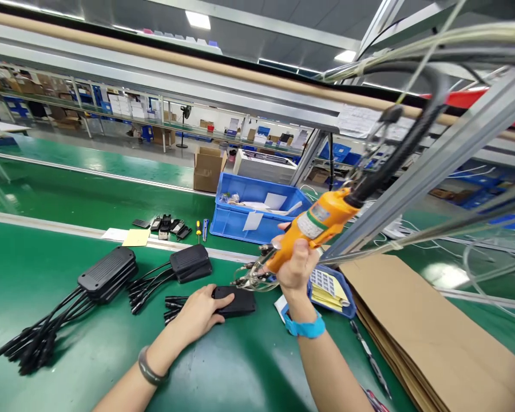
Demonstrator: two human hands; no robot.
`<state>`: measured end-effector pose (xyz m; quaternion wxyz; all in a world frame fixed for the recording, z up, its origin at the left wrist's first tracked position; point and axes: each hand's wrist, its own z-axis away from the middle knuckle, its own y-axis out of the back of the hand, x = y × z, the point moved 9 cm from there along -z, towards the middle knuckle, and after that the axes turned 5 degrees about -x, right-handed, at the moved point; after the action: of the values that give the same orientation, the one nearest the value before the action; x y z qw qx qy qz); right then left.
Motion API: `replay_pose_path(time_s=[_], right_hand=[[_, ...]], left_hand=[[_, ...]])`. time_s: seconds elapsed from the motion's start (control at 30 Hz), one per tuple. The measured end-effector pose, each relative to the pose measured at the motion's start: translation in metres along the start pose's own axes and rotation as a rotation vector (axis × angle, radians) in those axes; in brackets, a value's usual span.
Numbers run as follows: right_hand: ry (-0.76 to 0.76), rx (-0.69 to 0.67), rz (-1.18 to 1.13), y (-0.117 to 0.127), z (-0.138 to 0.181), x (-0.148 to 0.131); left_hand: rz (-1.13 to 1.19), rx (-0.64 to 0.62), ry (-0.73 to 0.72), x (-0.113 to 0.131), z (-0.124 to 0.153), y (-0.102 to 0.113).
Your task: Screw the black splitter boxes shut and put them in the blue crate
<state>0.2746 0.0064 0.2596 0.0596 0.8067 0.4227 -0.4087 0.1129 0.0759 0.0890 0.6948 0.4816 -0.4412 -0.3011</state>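
Observation:
In the head view my right hand (299, 268) is wrapped round an orange power screwdriver (311, 229), which hangs from a black cable and tilts down to the left. Its tip end is close to a black plastic box (240, 302) with cables; whether it touches cannot be made out. My left hand (201, 309) grips the left side of that box against the green bench, thumb and fingers on its top and edge. Left of it lies a smaller stack of black cabled boxes (191, 260). A taller stack (109, 272) lies farther left, its cables trailing toward me.
Behind stands a blue bin (249, 220), beside a yellow screwdriver (198, 229) and a blue cutter (205, 229). A small blue tray (347, 303) holds label sheets. Flat cardboard (433, 320) covers the right side, near a metal post (420, 166).

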Motion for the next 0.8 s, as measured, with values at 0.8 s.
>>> replay_pose_path(time_s=[0.8], right_hand=[[-0.233,-0.038,0.031,-0.067,0.008,0.041]], left_hand=[[-0.051,0.090,-0.023,0.002,-0.006,-0.010]])
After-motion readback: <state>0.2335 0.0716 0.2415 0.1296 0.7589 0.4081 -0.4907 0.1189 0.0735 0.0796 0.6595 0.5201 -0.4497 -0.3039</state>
